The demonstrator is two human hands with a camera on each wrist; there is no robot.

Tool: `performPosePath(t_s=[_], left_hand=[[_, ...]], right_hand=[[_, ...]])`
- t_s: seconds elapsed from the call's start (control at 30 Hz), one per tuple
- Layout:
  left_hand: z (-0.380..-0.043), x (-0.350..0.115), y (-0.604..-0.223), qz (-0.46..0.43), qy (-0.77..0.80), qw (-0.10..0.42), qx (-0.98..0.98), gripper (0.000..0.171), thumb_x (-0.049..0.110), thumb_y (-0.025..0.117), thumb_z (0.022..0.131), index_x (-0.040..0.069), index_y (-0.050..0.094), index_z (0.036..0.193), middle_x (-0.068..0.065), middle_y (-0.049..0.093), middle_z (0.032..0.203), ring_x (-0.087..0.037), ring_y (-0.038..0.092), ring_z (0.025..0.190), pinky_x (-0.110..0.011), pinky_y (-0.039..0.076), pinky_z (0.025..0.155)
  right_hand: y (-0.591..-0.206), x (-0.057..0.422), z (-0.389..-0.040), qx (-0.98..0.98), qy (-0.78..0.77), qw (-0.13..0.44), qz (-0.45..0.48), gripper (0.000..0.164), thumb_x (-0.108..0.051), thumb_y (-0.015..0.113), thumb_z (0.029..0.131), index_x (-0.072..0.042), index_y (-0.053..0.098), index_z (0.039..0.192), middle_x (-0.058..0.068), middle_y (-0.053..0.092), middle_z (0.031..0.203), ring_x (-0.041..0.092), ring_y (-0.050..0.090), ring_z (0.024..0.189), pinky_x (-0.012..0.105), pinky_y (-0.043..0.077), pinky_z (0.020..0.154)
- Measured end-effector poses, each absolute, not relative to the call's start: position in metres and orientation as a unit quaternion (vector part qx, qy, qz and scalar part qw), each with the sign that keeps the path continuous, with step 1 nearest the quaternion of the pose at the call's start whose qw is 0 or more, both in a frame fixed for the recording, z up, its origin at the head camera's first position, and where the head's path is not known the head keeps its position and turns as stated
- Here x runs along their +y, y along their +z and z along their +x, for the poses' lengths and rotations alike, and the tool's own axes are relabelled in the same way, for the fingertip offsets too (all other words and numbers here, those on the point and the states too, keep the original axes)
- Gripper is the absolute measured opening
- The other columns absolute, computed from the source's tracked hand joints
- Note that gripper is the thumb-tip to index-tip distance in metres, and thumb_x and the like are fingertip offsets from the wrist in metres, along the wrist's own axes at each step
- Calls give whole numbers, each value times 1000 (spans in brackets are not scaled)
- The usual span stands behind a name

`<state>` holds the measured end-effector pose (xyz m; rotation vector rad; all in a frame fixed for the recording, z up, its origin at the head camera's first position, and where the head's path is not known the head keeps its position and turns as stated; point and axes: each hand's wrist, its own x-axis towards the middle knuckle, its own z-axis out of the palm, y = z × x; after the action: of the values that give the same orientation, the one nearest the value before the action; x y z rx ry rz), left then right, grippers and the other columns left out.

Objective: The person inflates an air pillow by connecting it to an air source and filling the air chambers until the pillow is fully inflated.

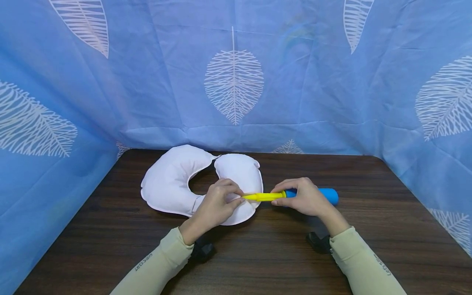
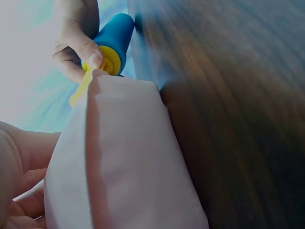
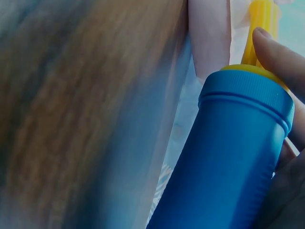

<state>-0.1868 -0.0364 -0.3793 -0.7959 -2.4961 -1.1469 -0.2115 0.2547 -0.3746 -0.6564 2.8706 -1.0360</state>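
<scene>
A pale, puffed-up U-shaped neck pillow [image 1: 166, 180] lies on the table, its curve toward the left. My left hand [image 1: 217, 203] is over the pillow's right arm, thumb and fingers pinching at its surface where the yellow nozzle [image 1: 263, 197] of a hand pump ends. The small part between those fingertips is hidden. Off the pillow's right side, my right hand [image 1: 304, 196] grips the blue hand pump [image 1: 328, 196] around its collar, at the base of the nozzle. In the right wrist view the thumb [image 3: 279, 57] lies along the yellow part of the pump.
The dark wood-grain table [image 1: 110, 237] spreads under everything. A blue curtain [image 1: 313, 94] with white leaf prints surrounds its back and sides. Black wrist mounts [image 1: 203, 249] sit under both forearms, close over the tabletop.
</scene>
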Motion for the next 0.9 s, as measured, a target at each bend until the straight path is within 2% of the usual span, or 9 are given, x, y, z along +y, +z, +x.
performPosePath(t_s=[0.37,0.9], left_hand=[[-184,-33,-381,-273,-395,137,-866,12,0,85,88,3,84,99,-6,77,101,-22,66,100,-36,61,92],[-183,-29,-384,-282,-386,138,-867,11,0,83,90,3,84,100,-6,77,102,-22,65,101,-37,58,91]], right_hand=[[-375,259,-213,923,-314,6,-222,23,-28,89,90,-21,85,112,2,80,120,19,70,102,32,61,83],[-375,264,-212,918,-325,7,-229,23,-26,89,90,-20,86,112,8,80,123,30,73,112,32,63,83]])
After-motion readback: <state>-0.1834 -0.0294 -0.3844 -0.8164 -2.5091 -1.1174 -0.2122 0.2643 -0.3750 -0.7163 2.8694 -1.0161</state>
